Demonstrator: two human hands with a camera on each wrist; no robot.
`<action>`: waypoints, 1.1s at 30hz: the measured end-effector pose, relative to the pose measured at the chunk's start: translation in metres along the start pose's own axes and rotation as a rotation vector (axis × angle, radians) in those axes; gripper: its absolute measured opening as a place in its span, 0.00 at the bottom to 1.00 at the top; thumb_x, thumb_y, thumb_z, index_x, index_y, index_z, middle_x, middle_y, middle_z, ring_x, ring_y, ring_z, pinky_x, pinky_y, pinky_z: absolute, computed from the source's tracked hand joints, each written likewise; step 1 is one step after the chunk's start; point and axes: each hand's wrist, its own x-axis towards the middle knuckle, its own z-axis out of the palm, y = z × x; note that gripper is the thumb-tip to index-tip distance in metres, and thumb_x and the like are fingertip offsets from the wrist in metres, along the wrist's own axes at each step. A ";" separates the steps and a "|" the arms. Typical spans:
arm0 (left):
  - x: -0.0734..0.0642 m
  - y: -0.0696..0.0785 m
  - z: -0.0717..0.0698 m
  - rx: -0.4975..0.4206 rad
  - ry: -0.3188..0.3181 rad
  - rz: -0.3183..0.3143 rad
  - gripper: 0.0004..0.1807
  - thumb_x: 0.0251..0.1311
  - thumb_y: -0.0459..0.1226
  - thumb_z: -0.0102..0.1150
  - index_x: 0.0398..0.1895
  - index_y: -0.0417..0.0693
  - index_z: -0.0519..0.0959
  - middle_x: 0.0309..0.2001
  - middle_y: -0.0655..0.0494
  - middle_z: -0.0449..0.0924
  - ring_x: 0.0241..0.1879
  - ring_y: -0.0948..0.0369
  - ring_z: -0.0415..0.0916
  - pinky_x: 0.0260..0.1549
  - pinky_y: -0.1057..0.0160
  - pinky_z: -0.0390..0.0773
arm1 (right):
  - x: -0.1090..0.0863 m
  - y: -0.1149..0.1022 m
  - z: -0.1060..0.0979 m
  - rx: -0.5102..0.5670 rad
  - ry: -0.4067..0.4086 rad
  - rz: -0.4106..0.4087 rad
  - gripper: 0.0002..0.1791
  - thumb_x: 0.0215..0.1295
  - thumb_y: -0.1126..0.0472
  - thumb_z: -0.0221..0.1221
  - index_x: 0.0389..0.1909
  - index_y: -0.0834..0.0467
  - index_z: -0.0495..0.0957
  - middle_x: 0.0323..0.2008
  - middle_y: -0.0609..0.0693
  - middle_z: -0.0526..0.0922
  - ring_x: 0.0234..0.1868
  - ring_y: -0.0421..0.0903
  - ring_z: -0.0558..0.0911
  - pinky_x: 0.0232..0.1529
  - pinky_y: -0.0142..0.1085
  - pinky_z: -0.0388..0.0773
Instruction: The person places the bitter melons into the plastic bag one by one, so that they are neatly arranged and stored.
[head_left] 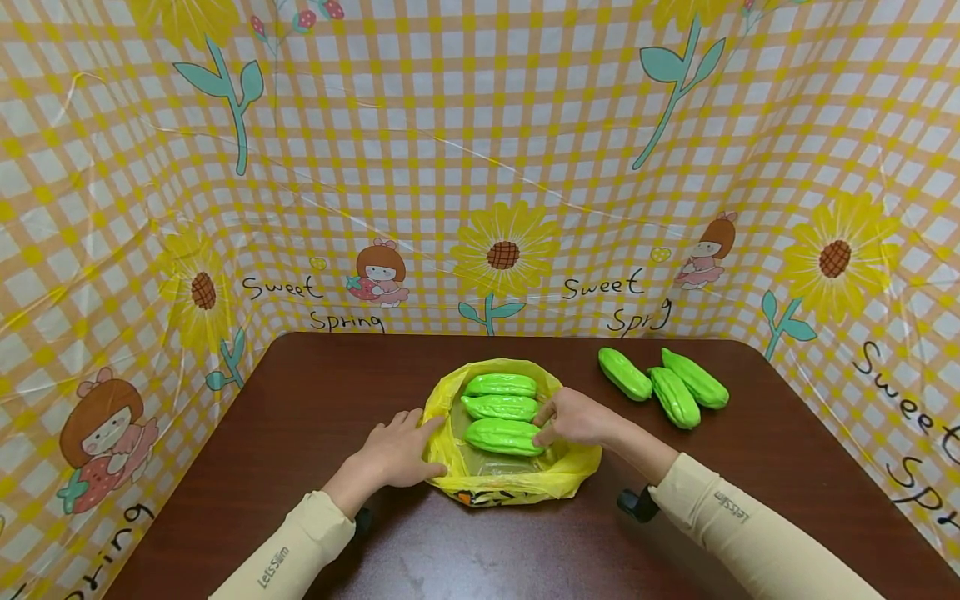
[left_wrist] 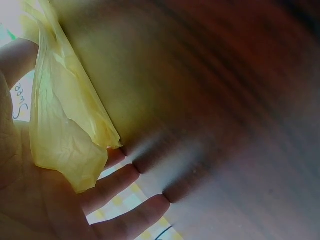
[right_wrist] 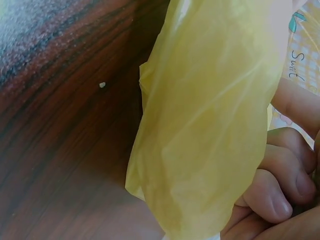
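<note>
A yellow plastic bag point(head_left: 517, 487) lies with its mouth spread wide on the table. Inside it, three green bitter melons sit in a row: a back one point(head_left: 501, 384), a middle one point(head_left: 497, 407) and a front one point(head_left: 498, 437). My right hand point(head_left: 581, 418) reaches over the bag's right rim and pinches the right end of the front melon; the right wrist view shows its fingers curled behind the yellow plastic. My left hand point(head_left: 397, 450) is spread at the bag's left side, thumb at the rim, with several fingertips point(left_wrist: 155, 202) on the table.
Three more bitter melons lie at the back right of the brown table point(head_left: 337, 367): one apart point(head_left: 625, 374) and two side by side, a near one point(head_left: 675, 398) and a far one point(head_left: 697, 379). A checked sunflower cloth point(head_left: 420, 167) hangs around the back and sides.
</note>
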 end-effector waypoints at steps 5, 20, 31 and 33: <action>0.000 0.000 -0.001 -0.001 -0.003 0.000 0.43 0.61 0.60 0.63 0.77 0.58 0.63 0.74 0.42 0.60 0.74 0.43 0.59 0.63 0.35 0.65 | 0.000 0.000 -0.001 0.012 0.002 0.008 0.15 0.57 0.62 0.72 0.43 0.65 0.88 0.49 0.58 0.87 0.17 0.39 0.48 0.21 0.33 0.53; 0.001 0.000 0.001 -0.010 -0.002 0.000 0.44 0.61 0.60 0.63 0.77 0.57 0.63 0.75 0.41 0.60 0.73 0.42 0.59 0.63 0.35 0.65 | -0.011 -0.012 -0.010 0.052 0.056 0.031 0.16 0.60 0.61 0.70 0.48 0.63 0.86 0.10 0.42 0.57 0.15 0.39 0.48 0.19 0.33 0.52; -0.001 0.001 0.000 -0.021 -0.013 -0.011 0.44 0.61 0.60 0.63 0.78 0.58 0.62 0.75 0.41 0.59 0.75 0.42 0.57 0.64 0.34 0.63 | -0.023 -0.003 -0.026 0.070 0.132 0.051 0.20 0.61 0.55 0.70 0.52 0.59 0.86 0.23 0.47 0.78 0.24 0.45 0.65 0.28 0.39 0.65; -0.001 0.001 0.000 -0.019 -0.013 -0.011 0.44 0.61 0.60 0.63 0.78 0.58 0.62 0.76 0.41 0.59 0.75 0.42 0.57 0.64 0.35 0.64 | -0.025 0.001 -0.029 0.062 0.146 0.055 0.21 0.62 0.54 0.69 0.54 0.59 0.85 0.42 0.55 0.86 0.39 0.52 0.78 0.38 0.43 0.75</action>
